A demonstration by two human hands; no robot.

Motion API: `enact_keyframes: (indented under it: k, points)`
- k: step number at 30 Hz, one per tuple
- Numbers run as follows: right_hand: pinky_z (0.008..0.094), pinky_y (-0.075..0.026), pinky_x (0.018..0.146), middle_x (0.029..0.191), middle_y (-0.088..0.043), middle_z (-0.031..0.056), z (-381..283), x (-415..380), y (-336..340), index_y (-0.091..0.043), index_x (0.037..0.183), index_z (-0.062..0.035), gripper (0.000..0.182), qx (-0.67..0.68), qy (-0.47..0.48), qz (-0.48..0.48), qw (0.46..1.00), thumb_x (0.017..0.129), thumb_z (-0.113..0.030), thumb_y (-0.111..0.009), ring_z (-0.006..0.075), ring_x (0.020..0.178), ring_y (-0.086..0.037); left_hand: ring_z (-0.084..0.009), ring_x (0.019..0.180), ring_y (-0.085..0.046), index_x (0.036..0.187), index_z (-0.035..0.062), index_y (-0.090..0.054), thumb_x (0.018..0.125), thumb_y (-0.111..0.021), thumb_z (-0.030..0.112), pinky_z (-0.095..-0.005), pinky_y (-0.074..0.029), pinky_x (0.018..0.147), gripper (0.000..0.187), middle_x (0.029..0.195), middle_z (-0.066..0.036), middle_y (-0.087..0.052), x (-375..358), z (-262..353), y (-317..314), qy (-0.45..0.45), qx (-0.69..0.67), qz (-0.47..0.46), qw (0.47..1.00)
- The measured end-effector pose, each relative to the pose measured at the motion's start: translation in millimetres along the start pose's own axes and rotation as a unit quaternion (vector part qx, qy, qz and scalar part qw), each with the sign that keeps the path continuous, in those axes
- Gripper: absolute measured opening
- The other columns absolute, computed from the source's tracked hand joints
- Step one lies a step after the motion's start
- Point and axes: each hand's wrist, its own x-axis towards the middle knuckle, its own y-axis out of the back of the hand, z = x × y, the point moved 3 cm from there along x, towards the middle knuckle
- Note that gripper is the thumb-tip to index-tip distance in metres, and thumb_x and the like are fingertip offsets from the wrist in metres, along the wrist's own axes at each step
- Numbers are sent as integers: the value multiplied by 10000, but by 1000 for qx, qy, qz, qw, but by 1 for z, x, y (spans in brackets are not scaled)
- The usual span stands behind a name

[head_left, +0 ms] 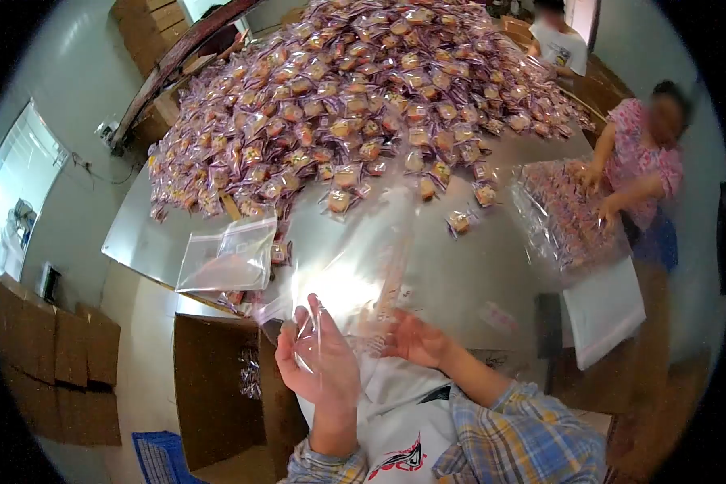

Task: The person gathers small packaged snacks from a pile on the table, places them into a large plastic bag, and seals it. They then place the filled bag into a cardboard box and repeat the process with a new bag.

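Observation:
A large clear plastic bag [343,242] stands out over the metal table [452,274] in front of my body. My left hand [319,355] is at the bag's near left edge, fingers bent up around the thin film. On the bag's right side, my right hand [415,339] is at its lower edge, partly seen through the film and blurred; its grip is unclear. A flat clear bag [227,256] lies to the left. Beyond is a big heap of small wrapped cakes [347,105], with a few loose ones [460,222] nearer.
A co-worker [641,153] at the right has both hands on a filled bag [569,214]. A stack of empty bags [605,310] lies at the right edge. An open carton [218,395] stands below left. Another person [558,48] is at the back right.

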Motion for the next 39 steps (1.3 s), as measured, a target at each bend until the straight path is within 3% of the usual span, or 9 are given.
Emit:
enact_keyframes:
  k: [4,5,10,18,21,24,29,34,39]
  points:
    - [442,-543,1018,1269,-654,100,-48,4,-21,-456,1449,-92,482,-119,124,114,978,1016,-190,-642,228,1139,-664,-314,1299,-562,984,42,-614,1072,-462,315,-446,-437,1156,325,1305,-159,-647,-5,3,41,-50,37,29,998]
    - [434,-552,997,1258,-657,99,-63,4,-11,-478,1426,-83,452,-129,167,119,970,1013,-172,-641,224,1128,-665,-304,1285,-569,974,53,-595,1069,-496,255,-448,-438,1160,244,1256,-155,-662,-16,1,43,-79,114,197,971]
    - [414,-536,989,1223,-667,95,-118,-4,-11,-557,1343,-59,363,-342,300,260,852,991,-106,-634,215,1105,-668,-297,1267,-563,1253,79,-376,973,-643,1,-525,-464,1126,394,1256,-138,-563,-37,-12,115,-34,224,257,939]
    - [671,-276,1150,1496,-512,190,-63,1,-8,-509,1451,-68,654,-941,101,177,270,934,-439,-662,381,1412,-455,-284,1176,-630,1429,10,-337,904,-727,14,-491,-568,968,654,1290,-217,-586,-89,-26,149,262,398,247,844]
    - [707,-206,1168,1593,-415,158,-37,-8,42,-469,1502,-98,693,-935,31,153,318,943,-482,-608,360,1487,-361,-203,1078,-657,1380,21,-453,861,-785,20,-352,-562,896,616,1165,-138,-653,-99,-6,174,336,532,77,773]
    - [682,-226,1181,1565,-455,154,-27,-15,45,-535,1447,-95,612,-922,20,73,381,939,-425,-627,361,1472,-387,-167,1076,-622,1331,19,-488,857,-787,44,-276,-545,791,561,1265,-132,-607,-96,13,172,122,642,47,755]
    - [627,-246,1200,1510,-508,176,-19,-3,45,-615,1359,-79,541,-829,72,-53,551,925,-399,-665,371,1442,-424,-351,1320,-500,1461,-37,-434,887,-775,157,-492,-399,1092,695,1424,-240,-508,-31,22,129,-82,853,-97,506]
    - [578,-219,1218,1590,-409,203,-29,23,56,-495,1507,-118,720,-887,102,61,446,932,-526,-643,424,1497,-320,-429,1544,-208,1570,-70,-272,967,-617,544,-680,-126,1194,927,1640,-297,-255,5,-1,168,44,963,-112,243]
    - [494,-161,1262,1650,-320,189,-52,21,66,-412,1568,-120,894,-940,29,100,326,899,-682,-602,407,1544,-228,-397,1568,-158,1599,-43,-224,906,-618,671,-727,-60,1178,1070,1677,-229,-220,-2,4,170,55,955,-113,267]
